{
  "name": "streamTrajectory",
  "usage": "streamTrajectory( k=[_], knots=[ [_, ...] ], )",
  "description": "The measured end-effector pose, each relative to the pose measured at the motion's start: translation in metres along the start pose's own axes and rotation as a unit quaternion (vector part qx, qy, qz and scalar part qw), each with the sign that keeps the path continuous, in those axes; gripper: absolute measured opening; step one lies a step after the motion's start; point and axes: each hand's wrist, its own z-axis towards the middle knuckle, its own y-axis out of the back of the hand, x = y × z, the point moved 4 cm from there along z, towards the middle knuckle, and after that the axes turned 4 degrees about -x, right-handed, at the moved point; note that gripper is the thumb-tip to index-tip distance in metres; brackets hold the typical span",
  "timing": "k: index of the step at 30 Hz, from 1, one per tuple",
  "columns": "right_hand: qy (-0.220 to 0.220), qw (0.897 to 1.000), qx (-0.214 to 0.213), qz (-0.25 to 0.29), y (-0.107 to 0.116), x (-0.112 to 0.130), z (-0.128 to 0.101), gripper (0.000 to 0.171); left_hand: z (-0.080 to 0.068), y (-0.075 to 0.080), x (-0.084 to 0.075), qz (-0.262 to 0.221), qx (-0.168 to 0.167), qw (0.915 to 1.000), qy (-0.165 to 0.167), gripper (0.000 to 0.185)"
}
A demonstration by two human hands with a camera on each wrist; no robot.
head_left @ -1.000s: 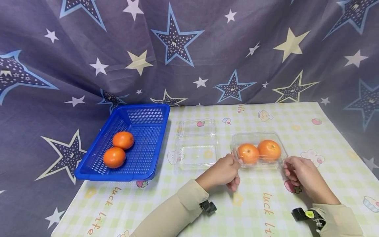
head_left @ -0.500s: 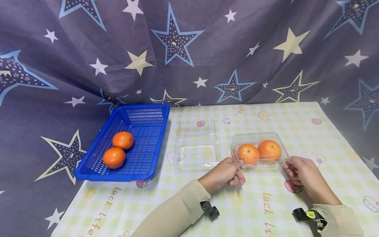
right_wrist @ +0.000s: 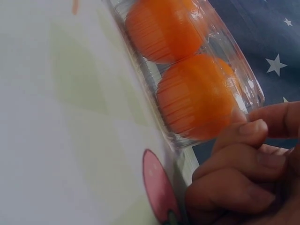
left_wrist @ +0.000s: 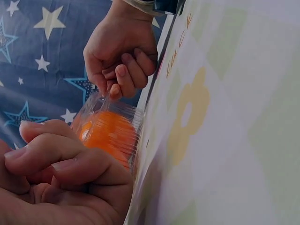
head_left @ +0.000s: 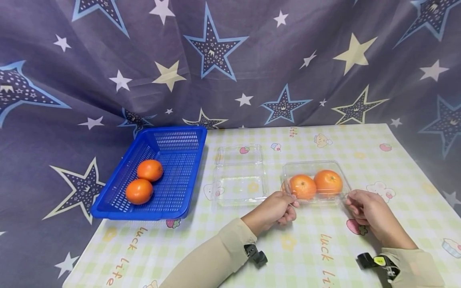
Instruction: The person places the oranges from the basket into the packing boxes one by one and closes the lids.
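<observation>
A clear plastic clamshell box (head_left: 311, 165) stands on the table with its lid over two oranges, the left orange (head_left: 302, 187) and the right orange (head_left: 328, 183). My left hand (head_left: 274, 210) pinches the box at its near left corner, its other fingers curled below. At the near right corner, my right hand (head_left: 371, 212) pinches the rim between thumb and forefinger. In the right wrist view, the right hand's fingertips (right_wrist: 248, 129) meet the lid edge beside an orange (right_wrist: 197, 98). Whether the lid is fully snapped down I cannot tell.
A second clear clamshell box (head_left: 239, 188) lies opened flat, left of the first. Farther left stands a blue plastic basket (head_left: 176, 172) holding two oranges (head_left: 139, 191). A checked cloth covers the table (head_left: 309, 256); a star-patterned curtain (head_left: 230, 96) hangs behind it.
My left hand has shifted slightly right and nearer along the box's near left corner, its lower fingers curling in. The right hand and the box have hardly moved.
</observation>
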Motion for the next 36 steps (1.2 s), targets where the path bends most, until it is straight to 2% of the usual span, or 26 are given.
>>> streamTrajectory(
  k=[17,36],
  knots=[
    [-0.003,1.000,0.005,0.015,0.0003,-0.0007,-0.0002,0.038,-0.0009,-0.0016,-0.0001,-0.037,0.020,0.9988,0.022,0.022],
    [-0.036,0.999,-0.018,-0.034,0.0023,0.0003,0.0024,0.034,0.0006,-0.0013,0.0023,-0.048,0.030,0.9982,0.018,0.020]
  ],
)
